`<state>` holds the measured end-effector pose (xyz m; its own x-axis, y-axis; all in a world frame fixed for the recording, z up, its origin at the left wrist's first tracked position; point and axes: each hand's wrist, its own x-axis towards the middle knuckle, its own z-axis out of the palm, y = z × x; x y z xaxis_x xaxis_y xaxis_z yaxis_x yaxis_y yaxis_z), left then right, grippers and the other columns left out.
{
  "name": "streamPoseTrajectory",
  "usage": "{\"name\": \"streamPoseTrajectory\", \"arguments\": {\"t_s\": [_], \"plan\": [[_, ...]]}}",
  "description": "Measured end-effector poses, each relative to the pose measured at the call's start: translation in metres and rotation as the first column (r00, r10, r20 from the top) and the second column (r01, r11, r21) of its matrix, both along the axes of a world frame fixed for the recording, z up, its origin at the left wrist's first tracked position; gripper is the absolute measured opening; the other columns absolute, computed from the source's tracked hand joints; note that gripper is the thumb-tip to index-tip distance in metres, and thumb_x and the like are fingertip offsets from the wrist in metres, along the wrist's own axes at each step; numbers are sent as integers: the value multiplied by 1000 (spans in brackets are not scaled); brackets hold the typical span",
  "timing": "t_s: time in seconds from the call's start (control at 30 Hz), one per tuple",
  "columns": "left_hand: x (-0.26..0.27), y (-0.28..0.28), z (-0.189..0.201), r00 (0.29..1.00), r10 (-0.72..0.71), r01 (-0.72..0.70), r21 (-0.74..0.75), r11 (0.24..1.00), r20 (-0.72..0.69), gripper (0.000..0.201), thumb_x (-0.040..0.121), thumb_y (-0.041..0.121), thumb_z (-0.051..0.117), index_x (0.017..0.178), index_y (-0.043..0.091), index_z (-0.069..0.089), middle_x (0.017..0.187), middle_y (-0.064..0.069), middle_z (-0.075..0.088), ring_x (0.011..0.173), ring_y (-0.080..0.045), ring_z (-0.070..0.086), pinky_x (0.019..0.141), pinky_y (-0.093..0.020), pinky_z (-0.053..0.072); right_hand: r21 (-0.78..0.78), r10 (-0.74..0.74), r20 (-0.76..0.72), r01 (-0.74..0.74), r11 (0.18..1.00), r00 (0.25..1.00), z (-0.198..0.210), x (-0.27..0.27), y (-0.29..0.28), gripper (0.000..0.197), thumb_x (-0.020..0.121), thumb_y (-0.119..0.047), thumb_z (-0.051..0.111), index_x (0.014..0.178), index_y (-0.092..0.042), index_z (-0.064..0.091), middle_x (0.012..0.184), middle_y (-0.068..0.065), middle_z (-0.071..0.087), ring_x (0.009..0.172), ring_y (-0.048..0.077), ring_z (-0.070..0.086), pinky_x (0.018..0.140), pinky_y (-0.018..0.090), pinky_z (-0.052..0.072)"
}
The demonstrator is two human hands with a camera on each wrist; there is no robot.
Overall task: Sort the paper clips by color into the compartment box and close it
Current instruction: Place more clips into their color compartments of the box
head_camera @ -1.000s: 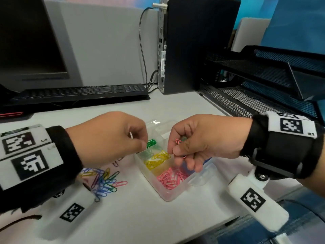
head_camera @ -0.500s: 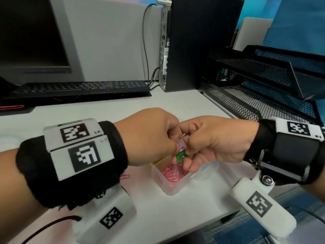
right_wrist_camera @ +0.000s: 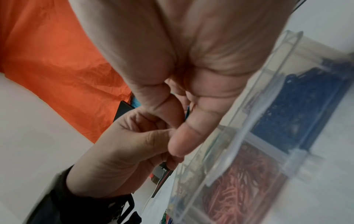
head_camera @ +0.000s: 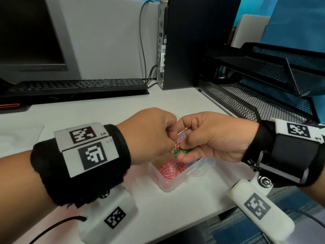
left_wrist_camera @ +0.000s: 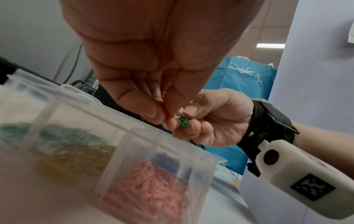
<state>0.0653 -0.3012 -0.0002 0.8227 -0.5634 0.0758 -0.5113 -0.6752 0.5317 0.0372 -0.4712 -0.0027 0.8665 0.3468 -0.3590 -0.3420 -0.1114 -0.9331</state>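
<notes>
Both hands meet above the clear compartment box (head_camera: 168, 184), each pinching a small tangle of paper clips (head_camera: 180, 146) with green, pink and blue ones hooked together. My left hand (head_camera: 168, 138) pinches the pink and green end (left_wrist_camera: 182, 121). My right hand (head_camera: 188, 143) holds the blue and green end between thumb and fingers. The box (left_wrist_camera: 134, 145) stands open, with pink clips (head_camera: 171, 169) in the near compartment, then yellow (left_wrist_camera: 76, 153) and green (left_wrist_camera: 63, 133); blue clips (right_wrist_camera: 298, 97) fill another. My left arm hides most of the box in the head view.
A black keyboard (head_camera: 79, 87) and a monitor (head_camera: 31, 41) stand at the back left, a black computer tower (head_camera: 193, 41) behind the hands. Black mesh trays (head_camera: 263, 81) line the right side. The desk's front edge (head_camera: 211, 217) runs just below the box.
My left hand moved right from the green compartment to meet my right hand over the box. Both now pinch the same tangle of clips, and the left arm covers the loose pile.
</notes>
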Motion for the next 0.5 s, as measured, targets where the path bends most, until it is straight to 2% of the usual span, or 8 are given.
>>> {"name": "streamPoseTrajectory", "arguments": {"t_s": [0.1, 0.2, 0.33, 0.43, 0.5], "plan": [[-1, 0, -1, 999, -7, 5, -57, 998, -37, 12, 73, 8, 67, 77, 19, 67, 52, 11, 59, 46, 1, 50, 57, -23, 48, 10, -11, 29, 10, 1000, 1000, -2, -1, 2, 28, 85, 21, 50, 93, -4, 61, 76, 16, 64, 60, 20, 66, 56, 25, 59], [-1, 0, -1, 995, -37, 24, -132, 991, -96, 20, 73, 1, 63, 82, 19, 67, 56, 6, 59, 47, -8, 50, 56, -29, 49, 11, 3, 60, -4, 1000, 998, -3, -1, 4, 30, 84, 22, 51, 82, -7, 59, 71, 16, 63, 55, 19, 63, 48, 21, 55], [-1, 0, -2, 992, -44, 22, -176, 984, -122, 21, 79, 0, 57, 81, 18, 68, 59, 3, 61, 48, -12, 58, 53, -28, 51, 14, 12, 80, -13, 1000, 997, -3, 1, 5, 26, 84, 21, 51, 90, -4, 55, 70, 16, 60, 51, 18, 60, 43, 19, 52], [1, -5, 3, 994, -40, 24, -168, 985, -97, 12, 85, 9, 59, 76, 14, 66, 58, 1, 65, 49, -15, 62, 52, -28, 53, 9, 31, 89, -32, 999, 996, -2, 2, 6, 30, 83, 23, 50, 97, -3, 55, 72, 18, 59, 51, 18, 58, 41, 19, 49], [4, -8, 7, 995, -42, 30, -131, 991, -86, 9, 83, 10, 62, 76, 13, 66, 62, -5, 69, 52, -19, 66, 55, -32, 57, 5, 50, 89, -51, 999, 995, -2, 3, 8, 29, 83, 23, 49, 92, -3, 55, 70, 16, 62, 50, 18, 57, 40, 18, 48]]}}
